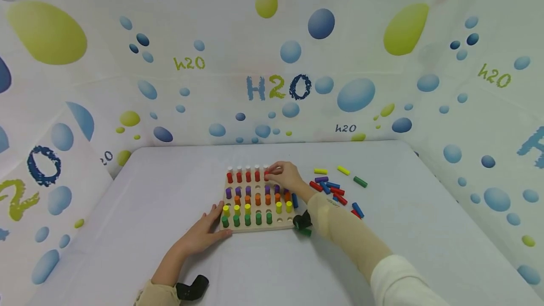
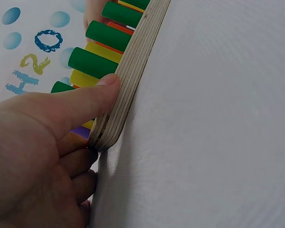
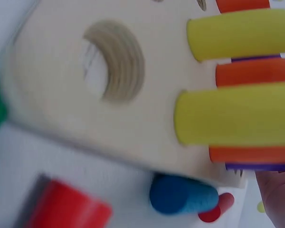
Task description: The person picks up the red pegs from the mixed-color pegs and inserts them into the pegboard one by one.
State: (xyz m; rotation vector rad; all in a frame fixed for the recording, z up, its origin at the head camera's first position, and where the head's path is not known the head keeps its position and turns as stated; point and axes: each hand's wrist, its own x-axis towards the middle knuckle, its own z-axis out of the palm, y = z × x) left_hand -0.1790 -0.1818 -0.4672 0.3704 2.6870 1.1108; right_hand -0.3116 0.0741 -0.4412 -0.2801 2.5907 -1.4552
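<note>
We see the pegboard (image 1: pixel 257 230) lying flat on the white tablecloth (image 1: pixel 425 249); take its middle as the centre of our clock, twelve pointing away from the person. Upright pegs stand in it by colour, running from white and red at twelve, through purple, orange and yellow, to five green pegs (image 1: pixel 247 220) at six. Bare holes show towards four o'clock.

At one o'clock we find a red peg (image 1: pixel 266 174) pinched between the thumb and fingers of the right hand (image 1: pixel 286 176), at the end of the red row; we cannot tell how deep it sits. At eight o'clock the left hand (image 1: pixel 201 231) grips the board's near corner, its thumb on the front edge and its other fingers along the side.

Just beside the board at three o'clock we see a blue peg (image 1: pixel 294 200), and at four a green peg (image 1: pixel 304 232), partly hidden by the black wrist camera (image 1: pixel 302 220). Farther out, between two and three o'clock and slightly past three, loose pegs (image 1: pixel 337 191) in red, blue, purple, yellow and green lie scattered. Beyond, at twelve, we face a white backdrop (image 1: pixel 238 22) printed with blue and lime drops.
</note>
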